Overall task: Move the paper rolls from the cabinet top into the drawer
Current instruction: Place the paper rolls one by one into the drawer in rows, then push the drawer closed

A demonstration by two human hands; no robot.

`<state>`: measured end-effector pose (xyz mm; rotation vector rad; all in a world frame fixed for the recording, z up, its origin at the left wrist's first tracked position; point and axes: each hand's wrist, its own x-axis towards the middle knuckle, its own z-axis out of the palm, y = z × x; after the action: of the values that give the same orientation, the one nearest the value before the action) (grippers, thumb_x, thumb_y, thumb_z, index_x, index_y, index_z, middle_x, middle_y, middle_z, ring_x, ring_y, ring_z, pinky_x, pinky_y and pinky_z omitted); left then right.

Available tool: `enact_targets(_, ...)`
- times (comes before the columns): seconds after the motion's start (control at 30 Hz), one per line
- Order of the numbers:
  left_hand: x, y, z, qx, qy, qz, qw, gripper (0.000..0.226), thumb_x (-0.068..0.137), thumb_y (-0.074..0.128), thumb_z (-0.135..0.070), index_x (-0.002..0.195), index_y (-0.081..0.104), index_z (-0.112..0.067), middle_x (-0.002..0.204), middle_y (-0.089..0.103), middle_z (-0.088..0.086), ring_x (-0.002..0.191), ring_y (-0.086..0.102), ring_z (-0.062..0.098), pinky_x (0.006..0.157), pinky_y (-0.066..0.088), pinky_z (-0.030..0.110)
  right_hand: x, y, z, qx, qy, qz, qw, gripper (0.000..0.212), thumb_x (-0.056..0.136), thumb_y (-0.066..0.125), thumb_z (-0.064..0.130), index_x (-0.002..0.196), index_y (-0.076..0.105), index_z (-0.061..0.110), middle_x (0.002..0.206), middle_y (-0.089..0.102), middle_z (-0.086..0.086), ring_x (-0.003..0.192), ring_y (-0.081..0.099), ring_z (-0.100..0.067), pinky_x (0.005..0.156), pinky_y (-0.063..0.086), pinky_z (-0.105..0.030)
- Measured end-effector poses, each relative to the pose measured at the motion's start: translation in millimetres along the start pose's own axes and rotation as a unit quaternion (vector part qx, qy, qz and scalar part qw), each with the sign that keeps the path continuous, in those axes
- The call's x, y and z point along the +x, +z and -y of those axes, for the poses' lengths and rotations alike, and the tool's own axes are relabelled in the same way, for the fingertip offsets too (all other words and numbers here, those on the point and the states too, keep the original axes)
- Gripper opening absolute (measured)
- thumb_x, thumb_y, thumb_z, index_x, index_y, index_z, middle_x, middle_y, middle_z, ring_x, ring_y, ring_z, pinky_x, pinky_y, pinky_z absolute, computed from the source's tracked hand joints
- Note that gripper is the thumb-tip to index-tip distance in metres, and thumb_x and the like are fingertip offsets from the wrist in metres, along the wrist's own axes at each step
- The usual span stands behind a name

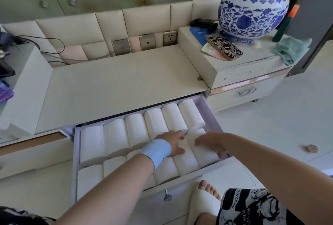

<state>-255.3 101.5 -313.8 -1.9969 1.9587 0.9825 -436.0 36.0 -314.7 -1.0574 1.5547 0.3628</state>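
The open drawer [210, 115] below the white cabinet top [117, 84] holds several white paper rolls [115, 134] lying side by side in two rows. My left hand [175, 143], with a light blue wristband, rests flat on a front-row roll [185, 165] right of the drawer's middle, fingers spread. My right hand [207, 141] lies on the neighbouring roll [207, 154] at the right end, fingers loosely extended. Neither hand grips a roll. No rolls are on the cabinet top.
A blue-and-white vase [252, 7], a phone [224, 46], a blue book and a green cloth [290, 50] sit on the raised right cabinet. Wall sockets [170, 38] and cables line the back. My sandalled foot [207, 197] stands under the drawer front.
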Motion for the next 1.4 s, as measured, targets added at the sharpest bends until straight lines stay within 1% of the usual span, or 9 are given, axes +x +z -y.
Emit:
enact_targets(0.2, -0.4, 4.5, -0.5, 0.028, 0.024, -0.033, 0.999, 0.063, 0.088, 0.063, -0.045, 0.143, 0.035, -0.032, 0.141, 0.047, 0.000, 0.122, 0.053, 0.029, 0.097, 0.042, 0.038, 0.7, 22.9, 21.9, -0.185, -0.105, -0.136, 0.967, 0.038, 0.104, 0.048, 0.023, 0.136, 0.048, 0.003, 0.118, 0.056, -0.015, 0.108, 0.053, -0.024, 0.104, 0.040, -0.037)
enact_targets(0.33, -2.4, 2.7, 1.2, 0.030, 0.027, -0.016, 0.999, 0.067, 0.088, 0.064, -0.041, 0.147, 0.033, -0.031, 0.144, 0.045, -0.002, 0.126, 0.052, 0.027, 0.097, 0.042, 0.037, -16.3, 37.0, 23.2, -0.534, -0.117, -0.151, 0.823, 0.044, 0.107, 0.040, 0.011, 0.150, 0.040, 0.008, 0.146, 0.042, -0.013, 0.131, 0.048, -0.039, 0.114, 0.034, -0.050)
enact_targets(0.4, -3.7, 0.2, 3.7, 0.022, 0.022, -0.001, 1.000, 0.066, 0.088, 0.065, -0.040, 0.146, 0.036, -0.032, 0.147, 0.044, -0.001, 0.130, 0.049, 0.026, 0.101, 0.042, 0.037, -17.6, 37.9, 25.0, -0.587, -0.109, -0.155, 0.787, 0.044, 0.104, 0.045, 0.015, 0.148, 0.045, 0.008, 0.147, 0.046, -0.013, 0.129, 0.053, -0.040, 0.111, 0.040, -0.051)
enact_targets(0.6, -14.1, 0.7, 8.0, 0.015, -0.001, 0.001, 1.000, 0.073, 0.087, 0.065, -0.039, 0.150, 0.029, -0.042, 0.147, 0.045, 0.006, 0.131, 0.048, 0.029, 0.102, 0.044, 0.038, -6.1, 60.7, 13.2, -0.447, -0.086, -0.220, 0.863, 0.047, 0.098, 0.046, 0.022, 0.142, 0.045, 0.004, 0.135, 0.051, -0.018, 0.121, 0.053, -0.034, 0.100, 0.045, -0.040)
enact_targets(0.77, -19.7, 1.5, 10.3, 0.037, 0.002, 0.033, 0.999, 0.079, 0.087, 0.061, -0.046, 0.154, 0.019, -0.042, 0.159, 0.031, 0.003, 0.141, 0.037, 0.029, 0.111, 0.037, 0.040, -6.2, 80.0, 2.9, -0.420, -0.003, -0.243, 0.874, 0.098, 0.092, 0.056, 0.023, 0.153, -0.013, -0.010, 0.160, -0.004, -0.027, 0.144, 0.018, -0.046, 0.109, 0.040, -0.050)
enact_targets(0.87, -20.9, -2.1, 10.6, 0.028, 0.005, 0.028, 0.999, 0.071, 0.090, 0.060, -0.043, 0.152, 0.027, -0.038, 0.155, 0.035, 0.005, 0.138, 0.040, 0.029, 0.108, 0.038, 0.039, -9.4, 73.7, 9.5, -0.384, -0.043, -0.247, 0.889, 0.087, 0.087, 0.052, 0.021, 0.153, 0.006, -0.010, 0.147, 0.025, -0.027, 0.130, 0.042, -0.041, 0.099, 0.049, -0.048)
enact_targets(0.97, -20.4, -11.2, 17.7, 0.009, 0.010, -0.055, 0.998, 0.050, 0.093, 0.055, -0.035, 0.142, 0.047, -0.034, 0.140, 0.048, 0.003, 0.127, 0.050, 0.026, 0.099, 0.044, 0.036, -18.6, 68.0, 21.1, -0.422, -0.117, -0.272, 0.857, 0.060, 0.087, 0.053, 0.017, 0.143, 0.036, 0.005, 0.136, 0.036, -0.015, 0.123, 0.048, -0.032, 0.093, 0.053, -0.044)
enact_targets(1.23, -44.2, -21.1, 54.7, -0.030, -0.023, -0.010, 0.999, 0.055, 0.091, 0.060, -0.038, 0.143, 0.043, -0.038, 0.143, 0.050, -0.005, 0.125, 0.053, 0.020, 0.101, 0.046, 0.037, -41.0, 81.6, 46.5, -0.491, -0.170, -0.227, 0.824, 0.054, 0.093, 0.048, 0.037, 0.141, 0.043, 0.013, 0.140, 0.044, -0.012, 0.125, 0.050, -0.033, 0.099, 0.047, -0.045)
enact_targets(1.4, -83.1, -37.6, 78.0, -0.014, -0.048, -0.082, 0.995, 0.069, 0.076, 0.066, -0.056, 0.139, 0.044, -0.042, 0.143, 0.044, -0.012, 0.134, 0.039, 0.013, 0.097, 0.041, 0.032, -74.7, 108.7, 57.8, -0.458, -0.316, 0.003, 0.831, 0.093, 0.079, 0.055, 0.079, 0.155, 0.030, 0.031, 0.160, 0.029, -0.003, 0.146, 0.028, -0.028, 0.115, 0.032, -0.051)
